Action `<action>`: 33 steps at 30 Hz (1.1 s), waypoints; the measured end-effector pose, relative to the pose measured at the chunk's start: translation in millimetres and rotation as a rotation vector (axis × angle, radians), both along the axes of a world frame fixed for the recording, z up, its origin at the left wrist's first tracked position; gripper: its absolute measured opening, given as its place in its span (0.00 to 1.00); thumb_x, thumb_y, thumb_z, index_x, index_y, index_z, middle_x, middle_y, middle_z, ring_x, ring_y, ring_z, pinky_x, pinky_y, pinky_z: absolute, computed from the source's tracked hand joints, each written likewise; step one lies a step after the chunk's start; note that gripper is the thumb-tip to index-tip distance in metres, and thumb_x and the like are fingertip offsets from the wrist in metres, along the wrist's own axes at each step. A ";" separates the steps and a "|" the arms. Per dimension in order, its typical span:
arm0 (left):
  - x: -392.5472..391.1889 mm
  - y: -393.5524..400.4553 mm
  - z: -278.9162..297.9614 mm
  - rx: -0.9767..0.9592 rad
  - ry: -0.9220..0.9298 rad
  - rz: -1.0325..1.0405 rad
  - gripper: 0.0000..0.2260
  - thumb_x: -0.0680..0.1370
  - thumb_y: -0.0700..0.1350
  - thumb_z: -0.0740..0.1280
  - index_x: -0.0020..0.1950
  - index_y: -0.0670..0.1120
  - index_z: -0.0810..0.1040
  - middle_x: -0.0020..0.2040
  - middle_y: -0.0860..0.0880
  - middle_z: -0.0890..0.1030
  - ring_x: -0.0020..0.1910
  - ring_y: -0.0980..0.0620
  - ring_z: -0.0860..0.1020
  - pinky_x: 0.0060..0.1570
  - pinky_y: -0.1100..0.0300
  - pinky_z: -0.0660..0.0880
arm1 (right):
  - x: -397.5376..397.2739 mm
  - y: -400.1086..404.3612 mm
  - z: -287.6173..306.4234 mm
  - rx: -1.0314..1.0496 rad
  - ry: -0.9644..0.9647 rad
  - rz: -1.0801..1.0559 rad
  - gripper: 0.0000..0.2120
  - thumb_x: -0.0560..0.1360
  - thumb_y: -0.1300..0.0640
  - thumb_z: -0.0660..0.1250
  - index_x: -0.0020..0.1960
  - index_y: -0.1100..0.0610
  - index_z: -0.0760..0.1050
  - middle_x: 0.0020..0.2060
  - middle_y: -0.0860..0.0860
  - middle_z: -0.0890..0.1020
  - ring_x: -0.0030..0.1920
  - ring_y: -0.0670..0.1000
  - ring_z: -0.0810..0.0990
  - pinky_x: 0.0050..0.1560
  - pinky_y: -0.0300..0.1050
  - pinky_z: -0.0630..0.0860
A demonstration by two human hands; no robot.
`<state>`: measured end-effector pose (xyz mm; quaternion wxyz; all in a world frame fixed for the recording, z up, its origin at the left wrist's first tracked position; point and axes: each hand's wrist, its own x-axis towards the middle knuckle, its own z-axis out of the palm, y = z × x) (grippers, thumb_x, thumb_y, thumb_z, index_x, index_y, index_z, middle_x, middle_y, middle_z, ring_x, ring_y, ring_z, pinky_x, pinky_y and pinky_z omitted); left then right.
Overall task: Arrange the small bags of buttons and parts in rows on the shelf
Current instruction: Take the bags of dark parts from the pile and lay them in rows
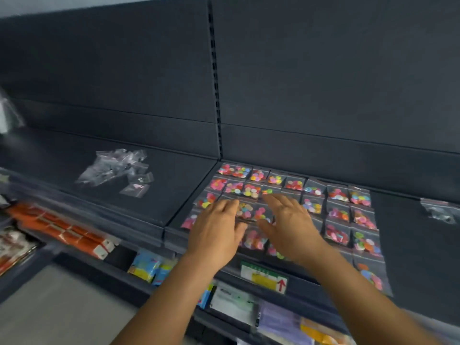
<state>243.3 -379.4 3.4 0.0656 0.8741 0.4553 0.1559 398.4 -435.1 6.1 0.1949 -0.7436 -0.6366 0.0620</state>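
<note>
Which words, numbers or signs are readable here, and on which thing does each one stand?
Red arrow pointing up: on the shelf-edge tag, at its right end.
Print on the tag's green top strip: too blurred to read.
Print on the white package below: too blurred to read.
Button bags: no text visible.

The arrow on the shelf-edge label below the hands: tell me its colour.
Red, on the shelf-edge label, pointing up; the arrow shows in the head view.

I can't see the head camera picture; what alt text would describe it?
Two hands, left and right, rest flat over rows of small button bags on a dark shelf. A loose pile of clear bags lies further left.
</note>
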 end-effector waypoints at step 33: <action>-195.3 256.0 -42.6 -0.062 0.137 0.156 0.26 0.79 0.36 0.57 0.76 0.49 0.59 0.76 0.50 0.59 0.74 0.50 0.55 0.72 0.53 0.57 | -200.2 296.1 -38.3 -0.219 0.048 0.264 0.24 0.72 0.37 0.64 0.59 0.53 0.72 0.56 0.52 0.72 0.61 0.54 0.67 0.59 0.46 0.69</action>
